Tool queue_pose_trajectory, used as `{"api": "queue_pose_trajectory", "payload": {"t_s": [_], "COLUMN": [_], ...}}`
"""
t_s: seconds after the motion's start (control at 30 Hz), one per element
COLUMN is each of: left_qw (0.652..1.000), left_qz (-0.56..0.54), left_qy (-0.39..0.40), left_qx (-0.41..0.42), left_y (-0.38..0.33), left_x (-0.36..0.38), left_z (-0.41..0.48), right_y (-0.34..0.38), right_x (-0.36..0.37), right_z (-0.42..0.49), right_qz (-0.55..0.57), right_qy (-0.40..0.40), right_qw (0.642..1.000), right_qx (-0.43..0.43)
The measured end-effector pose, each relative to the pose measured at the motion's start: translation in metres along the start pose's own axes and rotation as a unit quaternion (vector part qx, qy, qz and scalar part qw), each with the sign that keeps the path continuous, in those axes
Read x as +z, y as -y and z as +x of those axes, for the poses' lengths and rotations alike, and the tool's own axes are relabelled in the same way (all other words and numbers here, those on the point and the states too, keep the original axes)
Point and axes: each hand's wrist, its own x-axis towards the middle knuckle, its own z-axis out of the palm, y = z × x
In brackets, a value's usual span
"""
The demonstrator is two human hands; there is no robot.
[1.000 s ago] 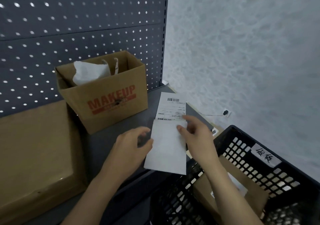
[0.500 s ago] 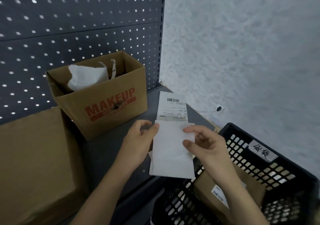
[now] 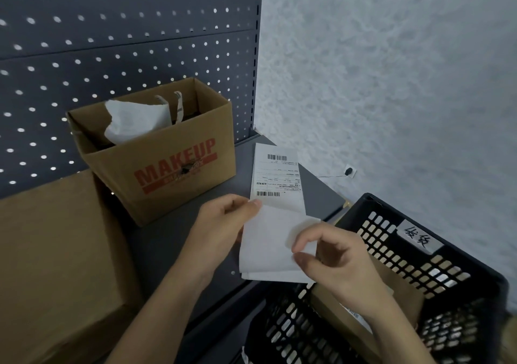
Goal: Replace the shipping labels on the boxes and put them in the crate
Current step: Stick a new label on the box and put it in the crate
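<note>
Left hand [image 3: 221,223] pinches a corner of the white paper label sheet [image 3: 263,249], steadying it. Right hand [image 3: 344,268] pinches its lifted edge, apparently to peel it.

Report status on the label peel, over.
Left hand pinches label sheet at top corner; right hand pinches its lifted right edge. Sheet held above shelf edge, not on a box. Nothing blocking.

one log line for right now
left hand pinches white paper label sheet | right hand pinches its lifted corner | brown cardboard box in black plastic crate
</note>
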Motion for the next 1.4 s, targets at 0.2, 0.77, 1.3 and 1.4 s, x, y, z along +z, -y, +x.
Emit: {"api": "queue_pose_trajectory", "payload": {"t_s": [0.2, 0.77, 1.3, 1.4], "left_qw": [0.998, 0.994, 0.978, 0.976], "left_qz": [-0.051, -0.010, 0.058, 0.072], "left_qy": [-0.013, 0.036, 0.105, 0.103], "left_qx": [0.020, 0.104, 0.173, 0.176], "left_y": [0.004, 0.013, 0.009, 0.009], "left_x": [-0.001, 0.007, -0.007, -0.005], "left_z": [0.000, -0.017, -0.033, -0.035], "right_y": [0.000, 0.017, 0.014, 0.012], "right_x": [0.002, 0.009, 0.009, 0.012], "right_z": [0.003, 0.025, 0.023, 0.023], "right_qz": [-0.030, -0.322, -0.415, -0.432], "right_qy": [0.017, -0.093, -0.057, -0.071], "right_qw": [0.999, 0.936, 0.878, 0.864], "right_qx": [0.016, -0.107, -0.232, -0.249]}}
